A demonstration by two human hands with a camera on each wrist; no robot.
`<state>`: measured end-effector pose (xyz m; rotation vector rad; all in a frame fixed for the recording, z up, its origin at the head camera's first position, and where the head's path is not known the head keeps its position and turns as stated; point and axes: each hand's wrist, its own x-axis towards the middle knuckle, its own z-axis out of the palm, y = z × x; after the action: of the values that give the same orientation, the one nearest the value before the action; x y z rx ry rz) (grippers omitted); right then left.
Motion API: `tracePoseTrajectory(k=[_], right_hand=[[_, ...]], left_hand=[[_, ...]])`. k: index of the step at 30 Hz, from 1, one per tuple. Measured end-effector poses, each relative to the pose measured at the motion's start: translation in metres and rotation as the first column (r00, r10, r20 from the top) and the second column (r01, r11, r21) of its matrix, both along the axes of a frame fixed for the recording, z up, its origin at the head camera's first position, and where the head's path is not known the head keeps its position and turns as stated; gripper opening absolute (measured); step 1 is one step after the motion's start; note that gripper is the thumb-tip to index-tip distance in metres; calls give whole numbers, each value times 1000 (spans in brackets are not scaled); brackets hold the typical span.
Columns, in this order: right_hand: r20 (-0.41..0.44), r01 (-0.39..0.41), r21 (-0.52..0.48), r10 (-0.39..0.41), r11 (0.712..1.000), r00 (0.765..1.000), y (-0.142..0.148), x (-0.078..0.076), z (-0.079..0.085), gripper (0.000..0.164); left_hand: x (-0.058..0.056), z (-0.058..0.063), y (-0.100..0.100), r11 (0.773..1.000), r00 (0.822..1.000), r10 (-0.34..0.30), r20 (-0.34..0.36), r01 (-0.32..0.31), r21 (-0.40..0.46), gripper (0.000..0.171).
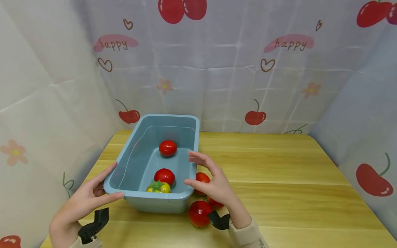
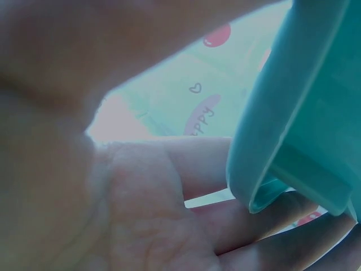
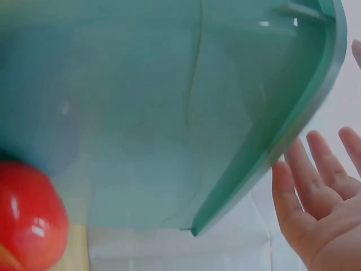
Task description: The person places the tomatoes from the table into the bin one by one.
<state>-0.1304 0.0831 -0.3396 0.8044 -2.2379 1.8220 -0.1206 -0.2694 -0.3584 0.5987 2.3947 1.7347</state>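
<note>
A blue plastic bin [image 1: 152, 196] stands on the left of the table. My left hand [image 1: 90, 196] grips its near left corner, thumb along the front rim and fingers at the left side; in the left wrist view the fingers reach under the rim [image 2: 265, 113]. My right hand [image 1: 214, 179] is at the right rim, thumb and fingers spread apart, nothing held. Inside the bin are a red round fruit [image 1: 168, 148], a second red fruit [image 1: 164, 176] and a yellow fruit [image 1: 159, 187] with a green leafy top.
Beside the bin's right wall, partly behind my right hand, lie a red fruit [image 1: 202, 182], another red fruit [image 1: 215, 203] and a larger red fruit [image 1: 199, 214]. The wooden table [image 1: 279, 193] extends right. A cherry-printed white curtain [image 1: 217, 86] encloses the back and sides.
</note>
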Motion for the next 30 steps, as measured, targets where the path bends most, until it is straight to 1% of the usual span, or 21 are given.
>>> tracePoseTrajectory(k=[5,9,12,19,21,25,30], right_hand=[[-48,6,22,-5,1000,999,10,-2,-3,61],[-41,15,61,-12,998,999,20,-4,-6,59],[-34,23,99,-20,995,999,28,-6,-12,58],[-57,27,191,-17,981,998,44,-8,-28,58],[-43,22,217,-12,976,999,48,-8,-33,59],[19,17,258,-23,966,1000,58,-8,-43,59],[67,17,277,-37,961,997,68,-8,-55,60]], left_hand=[[0,0,0,1000,1000,7,-3,-7,-9,83],[0,0,0,1000,1000,3,-4,-3,-12,83],[0,-1,-1,1000,1000,-1,-3,1,-8,83],[-1,-2,-2,1000,1000,1,-16,-1,-16,83],[-1,-2,-2,1000,1000,2,-17,-2,-19,83],[-1,-1,-1,1000,1000,2,-20,-3,-23,83],[-1,-1,-1,1000,1000,4,-24,-4,-22,83]])
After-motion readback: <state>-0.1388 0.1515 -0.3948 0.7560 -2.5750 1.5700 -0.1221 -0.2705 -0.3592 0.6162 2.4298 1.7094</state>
